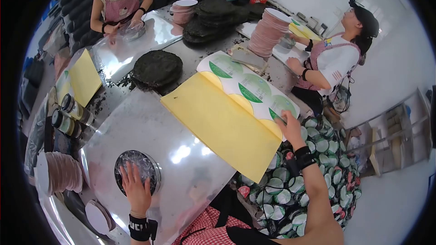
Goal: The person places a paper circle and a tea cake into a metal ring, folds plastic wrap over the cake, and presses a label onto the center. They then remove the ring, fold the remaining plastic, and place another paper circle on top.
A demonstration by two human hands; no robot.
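My left hand (136, 186) lies flat, fingers spread, on a round dark cake (153, 167) wrapped in clear plastic. The cake rests on a shiny metal sheet (116, 127). Off to the right, my right hand (291, 129) has its thumb and fingers closed at the end of a sheet of round green-and-white labels (256, 87). The label at its fingertips is partly hidden by the hand. Yellow backing paper (218, 124) is folded over the near side of that sheet.
Bare dark cakes (157, 69) sit beyond the metal sheet. Pink disc stacks stand at left (63, 172) and far right (270, 31). Jars (75, 108) line the left side. Many wrapped, labelled cakes (313, 168) are heaped at right. Two people (121, 0) (336, 52) work across the table.
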